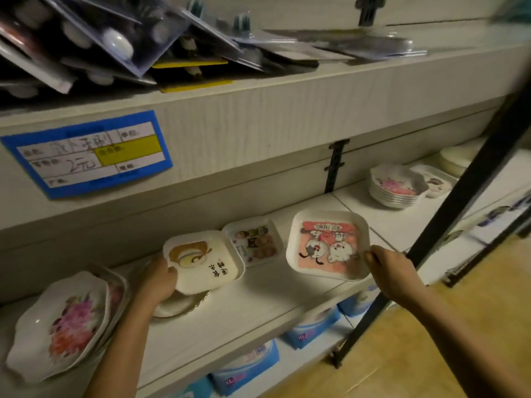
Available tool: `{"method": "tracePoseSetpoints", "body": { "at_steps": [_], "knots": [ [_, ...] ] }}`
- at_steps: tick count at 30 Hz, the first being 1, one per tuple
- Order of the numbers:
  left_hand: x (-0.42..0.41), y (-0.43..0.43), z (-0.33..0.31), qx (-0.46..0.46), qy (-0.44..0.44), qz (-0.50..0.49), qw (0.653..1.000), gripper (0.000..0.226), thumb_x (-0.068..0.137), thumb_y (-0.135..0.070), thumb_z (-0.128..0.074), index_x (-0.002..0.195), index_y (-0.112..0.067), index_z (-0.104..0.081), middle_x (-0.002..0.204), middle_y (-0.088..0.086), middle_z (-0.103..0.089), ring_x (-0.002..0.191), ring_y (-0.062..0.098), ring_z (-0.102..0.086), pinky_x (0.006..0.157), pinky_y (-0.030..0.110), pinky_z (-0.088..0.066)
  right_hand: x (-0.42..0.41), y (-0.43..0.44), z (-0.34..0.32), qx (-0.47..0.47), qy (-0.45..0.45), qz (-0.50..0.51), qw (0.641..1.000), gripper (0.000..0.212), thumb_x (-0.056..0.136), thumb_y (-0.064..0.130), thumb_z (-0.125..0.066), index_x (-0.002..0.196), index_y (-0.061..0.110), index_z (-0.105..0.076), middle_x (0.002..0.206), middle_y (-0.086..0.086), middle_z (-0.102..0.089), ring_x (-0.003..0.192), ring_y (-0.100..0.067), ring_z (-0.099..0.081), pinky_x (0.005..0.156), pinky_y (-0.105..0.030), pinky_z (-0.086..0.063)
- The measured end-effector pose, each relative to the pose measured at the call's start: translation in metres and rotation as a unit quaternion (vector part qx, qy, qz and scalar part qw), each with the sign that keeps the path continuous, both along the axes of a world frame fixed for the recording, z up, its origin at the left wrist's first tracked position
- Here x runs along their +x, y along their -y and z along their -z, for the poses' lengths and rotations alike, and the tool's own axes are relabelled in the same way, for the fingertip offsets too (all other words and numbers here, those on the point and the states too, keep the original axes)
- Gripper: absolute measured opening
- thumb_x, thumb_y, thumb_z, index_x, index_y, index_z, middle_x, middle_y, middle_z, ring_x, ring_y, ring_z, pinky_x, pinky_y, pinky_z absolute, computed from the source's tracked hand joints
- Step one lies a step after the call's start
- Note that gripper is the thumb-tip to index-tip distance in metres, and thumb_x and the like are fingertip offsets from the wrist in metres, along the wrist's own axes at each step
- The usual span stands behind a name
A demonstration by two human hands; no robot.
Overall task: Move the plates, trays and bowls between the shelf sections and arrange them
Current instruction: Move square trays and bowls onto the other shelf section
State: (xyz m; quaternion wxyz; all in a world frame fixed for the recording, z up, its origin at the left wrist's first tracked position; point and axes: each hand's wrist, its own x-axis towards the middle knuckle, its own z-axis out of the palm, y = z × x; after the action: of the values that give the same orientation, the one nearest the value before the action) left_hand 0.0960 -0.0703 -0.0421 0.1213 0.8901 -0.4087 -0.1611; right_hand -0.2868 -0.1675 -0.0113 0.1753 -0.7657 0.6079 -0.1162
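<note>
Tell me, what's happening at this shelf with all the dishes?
A person is sorting plates on a shelf. The left hand holds a square plate with a brown picture; the right hand holds a square plate with a pink cartoon. A third square plate lies between them, and flowered dishes lean at the left. Another flowered stack sits further right.

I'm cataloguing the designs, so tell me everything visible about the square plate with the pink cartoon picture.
The pink cartoon plate is square with rounded corners and a raised white rim, apparently plastic. Its pink panel shows two round cartoon figures under small lettering. The right hand holds its near right corner, keeping it tilted above the shelf, apart from the other plates.
</note>
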Motion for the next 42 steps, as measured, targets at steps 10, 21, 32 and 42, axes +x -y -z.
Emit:
{"method": "tracePoseSetpoints", "body": {
  "at_steps": [10, 21, 32, 42],
  "knots": [
    [-0.105, -0.009, -0.041, -0.086, -0.067, 0.07, 0.992, 0.025, 0.096, -0.013, -0.04, 0.116, -0.001, -0.048, 0.11, 0.018, -0.061, 0.089, 0.028, -0.056, 0.067, 0.034, -0.045, -0.089, -0.018, -0.004, 0.011, 0.054, 0.027, 0.998, 0.028, 0.098, 0.025, -0.038, 0.082, 0.015, -0.058, 0.071, 0.006, -0.057, 0.062, -0.007, -0.055, 0.052, -0.017, -0.04],
    [-0.278, 0.009, -0.056, -0.077, -0.1, 0.155, 0.98, 0.015, 0.096, -0.023, -0.04, 0.105, -0.013, -0.046, 0.089, 0.006, -0.059, 0.085, 0.024, -0.057, 0.067, 0.036, -0.042, -0.266, -0.03, -0.004, -0.01, 0.03, 0.08, 0.996, 0.036, 0.093, 0.032, -0.035, 0.067, 0.012, -0.049, 0.064, -0.007, -0.056, 0.061, -0.025, -0.05, 0.059, -0.036, -0.033],
    [-0.447, 0.056, -0.047, -0.087, -0.142, 0.225, 0.96, 0.01, 0.097, -0.021, -0.038, 0.102, -0.015, -0.043, 0.088, -0.001, -0.055, 0.073, 0.005, -0.05, 0.054, 0.018, -0.038, -0.417, -0.017, -0.008, 0.006, 0.012, 0.15, 0.989, 0.03, 0.097, 0.019, -0.041, 0.068, 0.015, -0.051, 0.063, -0.004, -0.055, 0.071, -0.035, -0.055, 0.061, -0.035, -0.033],
    [-0.522, 0.139, -0.051, -0.092, -0.111, 0.237, 0.961, 0.016, 0.097, -0.02, -0.037, 0.104, -0.006, -0.043, 0.092, 0.007, -0.058, 0.077, 0.016, -0.055, 0.054, 0.023, -0.04, -0.505, 0.036, -0.009, 0.005, 0.024, 0.185, 0.982, 0.031, 0.097, 0.017, -0.041, 0.087, -0.001, -0.064, 0.077, -0.016, -0.066, 0.075, -0.036, -0.06, 0.063, -0.039, -0.04]
  ]
}}
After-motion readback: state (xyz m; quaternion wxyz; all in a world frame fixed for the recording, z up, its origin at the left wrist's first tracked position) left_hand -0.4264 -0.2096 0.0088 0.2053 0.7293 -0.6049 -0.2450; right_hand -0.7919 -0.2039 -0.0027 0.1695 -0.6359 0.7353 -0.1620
